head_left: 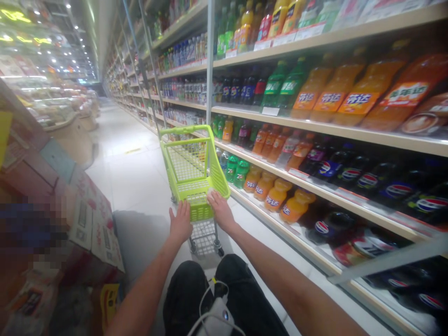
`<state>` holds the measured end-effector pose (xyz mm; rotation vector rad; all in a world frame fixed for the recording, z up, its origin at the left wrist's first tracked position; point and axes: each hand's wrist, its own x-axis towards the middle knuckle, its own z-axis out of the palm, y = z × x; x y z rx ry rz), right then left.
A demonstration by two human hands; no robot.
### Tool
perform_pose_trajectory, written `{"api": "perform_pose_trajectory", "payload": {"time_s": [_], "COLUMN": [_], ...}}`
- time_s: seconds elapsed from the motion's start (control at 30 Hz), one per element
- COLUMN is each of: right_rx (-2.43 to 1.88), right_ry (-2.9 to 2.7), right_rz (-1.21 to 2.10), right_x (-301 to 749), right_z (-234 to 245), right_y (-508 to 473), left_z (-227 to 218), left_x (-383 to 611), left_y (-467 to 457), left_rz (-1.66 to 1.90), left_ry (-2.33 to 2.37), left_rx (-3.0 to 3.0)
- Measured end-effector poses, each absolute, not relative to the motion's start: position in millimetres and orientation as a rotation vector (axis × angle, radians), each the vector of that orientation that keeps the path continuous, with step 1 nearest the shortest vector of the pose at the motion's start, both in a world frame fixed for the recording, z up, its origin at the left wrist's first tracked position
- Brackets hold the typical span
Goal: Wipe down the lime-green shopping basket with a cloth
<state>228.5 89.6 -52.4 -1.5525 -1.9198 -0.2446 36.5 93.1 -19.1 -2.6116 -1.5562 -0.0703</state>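
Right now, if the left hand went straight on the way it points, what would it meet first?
The cart: the left hand seems to rest on its near edge, though exact contact is hard to judge.

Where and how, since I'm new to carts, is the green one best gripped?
Grip the green cart by its near rim, probably, from the person's side: that edge faces them, wide enough for the left hand and right hand; its taller end stands farther off.
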Motion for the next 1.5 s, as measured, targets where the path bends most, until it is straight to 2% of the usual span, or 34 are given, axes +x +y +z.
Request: {"api": "perform_pose_trajectory", "payload": {"time_s": [0.2,0.5,0.77,1.1,1.27,1.3,1.4,1.5], "right_rx": [-1.389,-1.606,-1.420,-1.652,-1.703,-1.705,-1.696,-1.673], "right_ry": [-2.126,-1.910,-2.066,-1.887,-1.834,-1.832,-1.827,-1.819], "right_rz": [-0.198,-0.241,-0.200,-0.223,-0.235,-0.232,-0.221,-0.210], "right_x": [189.5,243.8,186.8,245.0,256.7,259.6,267.8,273.3], "right_z": [-51.3,-47.5,-48.7,-51.3,-52.8,-53.3,-55.0,-56.9], "right_y": [90.8,79.7,83.4,76.5,75.2,75.0,74.6,74.5], "left_z": [-11.7,-10.6,-9.0,-3.6,-19.7,-27.0,-50.7,-67.2], "left_x": [34.0,44.2,38.0,55.6,72.6,75.3,83.7,91.6], "left_y": [91.1,86.7,97.5,92.1,50.8,38.1,-1.7,-32.1], "left_rz": [-0.016,0.008,-0.007,-0.104,-0.196,-0.097,0.579,0.920], "left_ry": [-1.508,-1.562,-1.393,-1.383,-1.609,-1.689,-1.760,-1.685], "left_rx": [-2.578,-2.538,-2.586,-2.651,-2.747,-2.808,-3.075,-3.167]}}
